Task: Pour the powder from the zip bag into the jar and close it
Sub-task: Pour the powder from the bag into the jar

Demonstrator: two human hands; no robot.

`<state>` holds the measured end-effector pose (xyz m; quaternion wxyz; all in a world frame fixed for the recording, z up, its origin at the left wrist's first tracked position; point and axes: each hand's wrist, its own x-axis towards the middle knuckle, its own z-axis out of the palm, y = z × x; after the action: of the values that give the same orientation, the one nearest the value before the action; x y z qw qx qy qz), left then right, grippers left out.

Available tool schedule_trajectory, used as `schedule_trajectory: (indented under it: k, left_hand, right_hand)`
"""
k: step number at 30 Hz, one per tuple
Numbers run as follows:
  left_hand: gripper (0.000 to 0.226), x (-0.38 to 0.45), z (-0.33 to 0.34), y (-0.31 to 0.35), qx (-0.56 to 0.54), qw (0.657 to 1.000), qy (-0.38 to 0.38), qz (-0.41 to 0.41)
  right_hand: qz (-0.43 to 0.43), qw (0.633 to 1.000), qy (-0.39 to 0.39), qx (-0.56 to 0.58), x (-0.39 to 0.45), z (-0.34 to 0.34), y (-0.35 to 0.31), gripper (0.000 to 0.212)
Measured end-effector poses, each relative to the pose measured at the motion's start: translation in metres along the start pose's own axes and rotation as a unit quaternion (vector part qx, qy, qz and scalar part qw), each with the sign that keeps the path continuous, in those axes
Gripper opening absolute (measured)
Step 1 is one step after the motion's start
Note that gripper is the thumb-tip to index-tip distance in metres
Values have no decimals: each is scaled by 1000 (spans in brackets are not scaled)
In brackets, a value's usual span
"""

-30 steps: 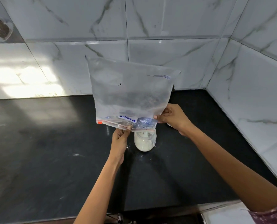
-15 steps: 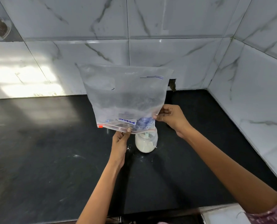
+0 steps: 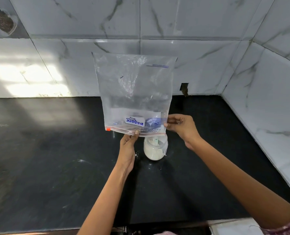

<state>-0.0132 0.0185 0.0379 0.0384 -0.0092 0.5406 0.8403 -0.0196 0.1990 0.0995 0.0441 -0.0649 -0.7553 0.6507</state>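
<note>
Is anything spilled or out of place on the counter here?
Yes. A little white powder lies scattered on the black counter just left of the jar, outside it. The zip bag looks nearly empty.

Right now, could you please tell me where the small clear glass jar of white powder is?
In the head view, the small clear glass jar stands mid-frame on the black counter, directly under the upturned clear zip bag, between both hands.
</note>
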Motion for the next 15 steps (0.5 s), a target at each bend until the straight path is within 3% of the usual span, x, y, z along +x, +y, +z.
schedule_trajectory:
  k: [4, 9, 15]
  left_hand:
    - [20, 2, 1, 0, -10, 1000, 2, 2]
    - [21, 0, -2, 2, -5, 1000, -7, 8]
    - [24, -3, -6, -1, 11, 1000, -11, 7]
  right_hand:
    - [23, 999, -12, -46, -1, 0, 1, 14]
    - [-90, 989, 21, -117, -3, 1, -1, 12]
    - [-39, 993, 1, -111, -2, -6, 0, 11]
